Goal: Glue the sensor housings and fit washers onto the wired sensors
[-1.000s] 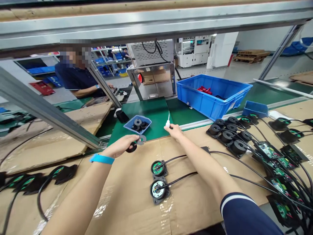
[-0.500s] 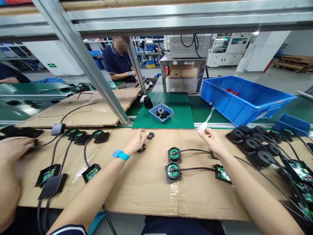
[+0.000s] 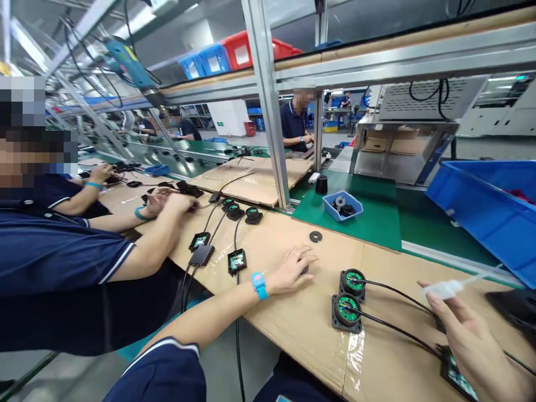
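My left hand (image 3: 293,271), with a blue wristband, lies on the cardboard with its fingers stretched out. Partly under its fingertips is a small black disc (image 3: 305,269). A black ring with a notch (image 3: 315,237) lies just beyond that hand. At the right, my right hand (image 3: 469,329) is closed around a white squeeze bottle (image 3: 444,289) with a long thin tip pointing away to the right. Between my hands sit two black round housings with green circuit boards, one behind (image 3: 353,281) and one nearer (image 3: 347,311). Their black cables run toward my right hand, which partly hides a boxed circuit board (image 3: 458,374).
A small blue tray (image 3: 342,206) of black rings stands on the green mat (image 3: 377,215). Beyond my right hand is a large blue bin (image 3: 481,201). A metal post (image 3: 270,111) rises behind the cardboard. At left, a co-worker's hands (image 3: 167,204) work near cabled housings (image 3: 233,210).
The view has swung left, bringing co-workers into sight. My left hand's fingers have spread over the black disc, while my right hand keeps hold of the white bottle.
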`<state>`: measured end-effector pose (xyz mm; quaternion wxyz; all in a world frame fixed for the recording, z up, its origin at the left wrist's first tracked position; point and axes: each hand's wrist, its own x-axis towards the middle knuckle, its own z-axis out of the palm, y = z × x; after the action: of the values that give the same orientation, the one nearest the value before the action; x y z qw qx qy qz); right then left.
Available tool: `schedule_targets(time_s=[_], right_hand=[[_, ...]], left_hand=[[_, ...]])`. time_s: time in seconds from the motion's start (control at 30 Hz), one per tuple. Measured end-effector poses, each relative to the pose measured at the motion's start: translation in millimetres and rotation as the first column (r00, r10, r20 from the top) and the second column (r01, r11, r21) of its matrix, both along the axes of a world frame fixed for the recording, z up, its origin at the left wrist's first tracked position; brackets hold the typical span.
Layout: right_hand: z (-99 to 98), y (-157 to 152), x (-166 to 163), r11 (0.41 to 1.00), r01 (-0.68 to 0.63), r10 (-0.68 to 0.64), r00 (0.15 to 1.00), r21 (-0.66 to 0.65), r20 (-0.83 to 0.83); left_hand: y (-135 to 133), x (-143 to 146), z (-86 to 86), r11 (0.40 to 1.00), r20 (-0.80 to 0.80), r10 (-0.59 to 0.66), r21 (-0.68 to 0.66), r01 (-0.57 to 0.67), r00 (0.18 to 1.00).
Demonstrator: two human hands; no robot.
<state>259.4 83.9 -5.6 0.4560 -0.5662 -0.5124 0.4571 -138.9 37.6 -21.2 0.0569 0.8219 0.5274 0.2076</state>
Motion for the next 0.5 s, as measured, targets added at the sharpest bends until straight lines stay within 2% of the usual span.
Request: schedule_targets(time_s=[0.07, 0.17, 0.23, 0.3, 0.4, 0.47, 0.5], right_hand=[[-8.6, -0.1, 4.3, 1.000, 0.009, -0.009, 1.000, -0.007, -0.025], [-19.0, 1.1, 10.0, 1.000, -0.013, 0.013, 0.999, -0.002, -0.051], [-22.4, 4.0, 11.1, 1.000, -0.026, 0.027, 0.998, 0.012, -0.057], [-20.6, 6.7, 9.3, 0.999, -0.011, 0.014, 0.998, 0.042, -0.055], [-6.4, 1.8, 2.5, 0.992, -0.016, 0.019, 1.000, 0.128, -0.021], [8.3, -5.2, -3.7, 0.973, -0.109, 0.102, 0.994, 0.204, 0.044], [15.7, -6.2, -6.7, 0.967, -0.115, 0.102, 0.992, 0.227, 0.067]], left_hand=[[-33.9, 2.9, -0.8, 0.995, 0.024, 0.072, 0.064, -0.073, 0.997], [-93.5, -4.8, -14.2, 0.971, 0.043, 0.195, 0.132, -0.199, 0.980], [-127.0, -21.4, -25.0, 0.928, 0.054, 0.329, 0.168, -0.334, 0.943], [-150.0, -42.1, -31.1, 0.846, 0.082, 0.491, 0.191, -0.497, 0.867], [-161.8, -59.9, -33.4, 0.717, 0.160, 0.641, 0.227, -0.660, 0.751], [-155.1, -54.8, -38.4, 0.706, 0.224, 0.623, 0.253, -0.662, 0.750], [-148.3, -48.5, -43.6, 0.730, 0.246, 0.585, 0.254, -0.634, 0.773]])
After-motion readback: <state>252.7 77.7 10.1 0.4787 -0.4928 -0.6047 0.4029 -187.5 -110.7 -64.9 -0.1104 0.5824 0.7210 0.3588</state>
